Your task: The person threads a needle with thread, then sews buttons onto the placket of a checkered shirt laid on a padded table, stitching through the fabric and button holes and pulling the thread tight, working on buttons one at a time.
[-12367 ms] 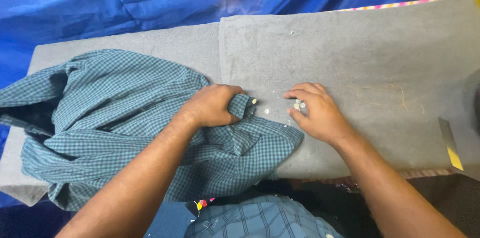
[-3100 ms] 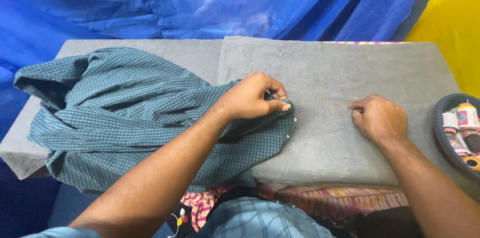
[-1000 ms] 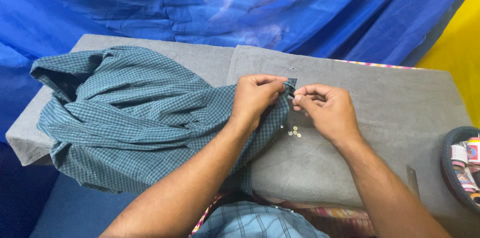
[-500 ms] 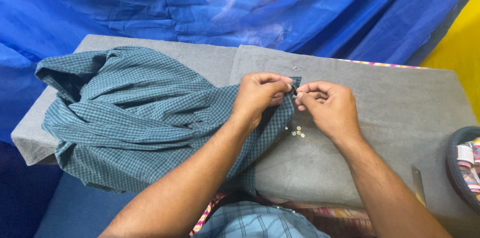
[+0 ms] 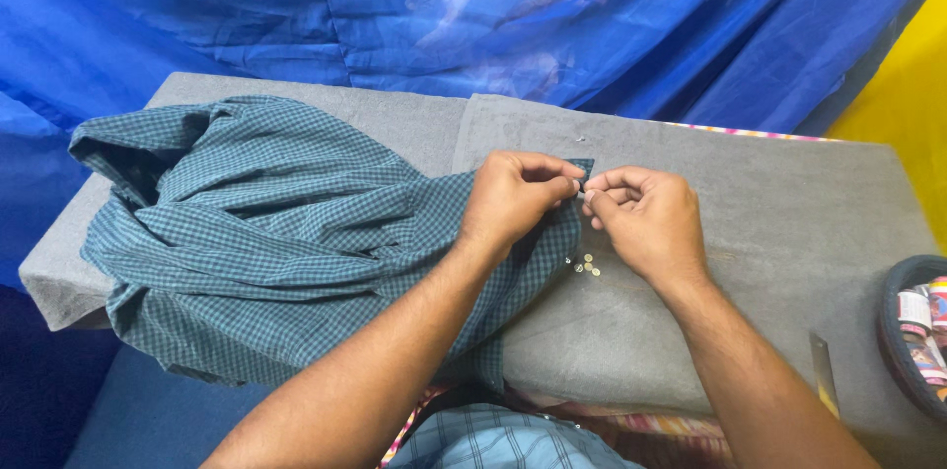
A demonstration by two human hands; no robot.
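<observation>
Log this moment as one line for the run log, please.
left hand: pinching checked shirt edge | right hand: fingertips at same edge | loose buttons on grey pad | basket at right

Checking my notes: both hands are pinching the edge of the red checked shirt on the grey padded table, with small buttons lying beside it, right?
Not quite: the head view shows the checked shirt is teal-green, not red. The rest holds.
</observation>
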